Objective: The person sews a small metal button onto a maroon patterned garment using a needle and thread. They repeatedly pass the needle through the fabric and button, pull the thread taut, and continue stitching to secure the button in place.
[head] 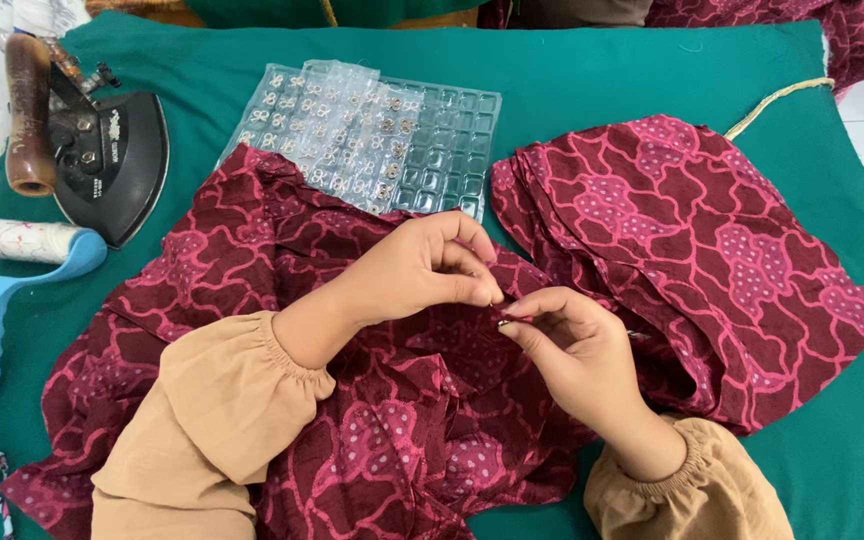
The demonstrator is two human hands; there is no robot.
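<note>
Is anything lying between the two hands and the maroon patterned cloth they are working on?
Nothing visible. The left hand and right hand meet fingertip to fingertip directly over the maroon cloth, pinching a small item too tiny to identify.

A sewing workshop: a green padded desk (592, 70) carries an old black iron (112, 160), a tray of metal fasteners (372, 135), a lint roller (12, 270) and batik cloth (702, 250).
</note>
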